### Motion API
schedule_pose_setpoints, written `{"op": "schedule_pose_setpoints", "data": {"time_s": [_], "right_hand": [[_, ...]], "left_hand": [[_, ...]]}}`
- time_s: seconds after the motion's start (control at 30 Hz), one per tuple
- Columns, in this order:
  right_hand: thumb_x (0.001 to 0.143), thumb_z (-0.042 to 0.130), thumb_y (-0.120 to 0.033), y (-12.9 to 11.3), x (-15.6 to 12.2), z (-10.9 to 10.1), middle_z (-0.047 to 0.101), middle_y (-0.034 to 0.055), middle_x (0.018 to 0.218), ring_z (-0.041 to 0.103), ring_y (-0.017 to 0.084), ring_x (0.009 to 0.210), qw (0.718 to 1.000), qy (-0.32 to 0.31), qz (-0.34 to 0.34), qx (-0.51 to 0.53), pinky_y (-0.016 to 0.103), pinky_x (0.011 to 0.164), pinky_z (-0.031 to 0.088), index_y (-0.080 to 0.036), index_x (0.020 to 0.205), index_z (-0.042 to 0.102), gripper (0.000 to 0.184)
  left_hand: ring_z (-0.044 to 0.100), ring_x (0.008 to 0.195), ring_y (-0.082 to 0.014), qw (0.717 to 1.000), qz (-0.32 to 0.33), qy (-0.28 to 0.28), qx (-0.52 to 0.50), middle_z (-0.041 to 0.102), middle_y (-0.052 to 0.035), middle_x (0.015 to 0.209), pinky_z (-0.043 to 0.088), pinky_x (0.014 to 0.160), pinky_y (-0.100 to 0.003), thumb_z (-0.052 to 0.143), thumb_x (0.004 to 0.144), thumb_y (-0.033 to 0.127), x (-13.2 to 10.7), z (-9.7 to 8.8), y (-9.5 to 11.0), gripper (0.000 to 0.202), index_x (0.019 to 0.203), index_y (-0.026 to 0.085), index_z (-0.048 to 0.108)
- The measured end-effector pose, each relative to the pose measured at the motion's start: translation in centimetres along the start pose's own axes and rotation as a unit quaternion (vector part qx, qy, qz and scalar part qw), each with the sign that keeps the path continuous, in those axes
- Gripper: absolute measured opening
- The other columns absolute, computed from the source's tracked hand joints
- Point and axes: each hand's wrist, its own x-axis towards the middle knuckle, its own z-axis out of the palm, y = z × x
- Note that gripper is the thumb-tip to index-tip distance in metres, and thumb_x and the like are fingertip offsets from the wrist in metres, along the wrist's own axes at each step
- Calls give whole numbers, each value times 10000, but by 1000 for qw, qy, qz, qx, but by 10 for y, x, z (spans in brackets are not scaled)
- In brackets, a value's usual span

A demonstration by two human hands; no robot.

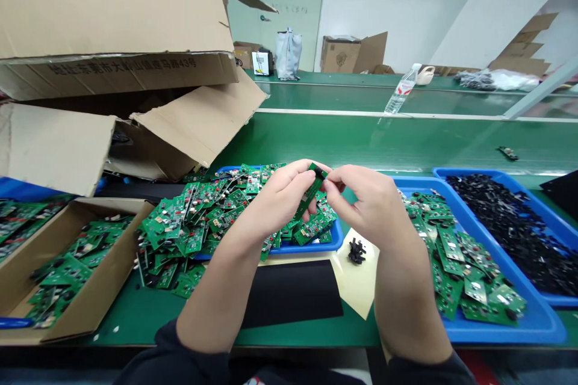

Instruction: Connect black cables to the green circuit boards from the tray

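My left hand [284, 192] is closed round a green circuit board [307, 197], held tilted above the bench with the thumb on its face. At the board's upper end sits a small black part [318, 172]. My right hand [365, 198] pinches that black part at the board's edge with thumb and forefinger; the fingertips partly hide it. Below the hands, a little heap of black parts [356, 251] lies on a pale yellow sheet [361, 289]. Behind and left of my left hand, many green boards [189, 222] are heaped over a blue tray [316, 247].
At right stand a blue tray [537, 319] of boards and another blue tray [557, 298] of black parts. Cardboard boxes [112, 12] fill the left, one low box [112, 277] holding boards. A black sheet [293, 295] lies in front; a water bottle [401, 90] stands farther back.
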Motion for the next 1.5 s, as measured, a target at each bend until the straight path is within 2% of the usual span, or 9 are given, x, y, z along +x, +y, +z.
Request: {"op": "schedule_pose_setpoints", "data": {"time_s": [0.2,0.4,0.53,0.63,0.8,0.9,1.17,1.4,1.5], "right_hand": [[860,425,-209,0,0,-1,586,24,611,519,144,572,1000,-9,13,-11,268,564,371,-190,672,553,227],[859,437,-205,1,-1,-6,614,31,650,550,147,599,999,-13,32,6,275,574,379,-185,699,571,209],[865,453,-226,3,-2,-8,625,39,659,564,157,606,999,2,34,-3,282,575,388,-179,711,582,206],[862,472,-230,4,-3,-10,635,47,680,578,167,626,999,13,28,-9,289,593,405,-177,724,587,187],[874,472,-221,4,-3,-13,643,53,730,595,183,687,1000,10,16,-13,307,657,439,-186,794,597,152],[880,466,-204,4,-3,-16,634,59,749,594,181,703,1000,15,-3,7,310,669,457,-183,820,601,150],[857,517,-178,4,-3,-18,631,61,859,607,194,824,995,66,-41,68,343,733,509,-212,901,628,124],[854,529,-230,1,0,-7,393,105,1376,543,265,1095,992,109,-16,64,432,845,520,-276,1217,520,366],[834,556,-210,-1,0,-7,455,119,1321,543,259,1097,977,190,9,92,427,847,519,-253,1248,475,424]], "left_hand": [[498,446,-86,999,6,18,27,526,11,532,420,402,-188,456,852,295,-10,-1,18,226,819,147,623],[657,644,-164,990,16,130,42,697,-23,690,538,540,-264,671,708,344,-69,-107,7,130,790,243,677],[672,867,-208,991,-106,74,20,720,-86,936,557,710,-359,614,749,379,-78,-155,-32,221,875,209,682],[670,886,-191,994,-71,72,37,716,-70,955,541,631,-300,589,770,414,-68,-134,-28,265,908,205,675],[631,678,-105,993,20,11,112,632,29,736,421,469,-212,445,833,544,-24,-37,-1,381,771,216,627],[520,505,-78,992,27,-29,123,536,35,625,401,426,-203,470,870,461,-4,-3,0,313,727,194,551],[453,474,-76,986,55,-63,146,485,29,611,373,448,-193,360,934,390,-8,-7,2,309,731,184,468],[433,467,-78,986,80,10,145,457,35,570,352,447,-192,360,933,374,-8,-5,4,315,684,193,427],[443,474,-78,983,82,45,157,470,29,589,353,452,-194,369,931,370,-7,-7,3,317,675,193,428]]}}
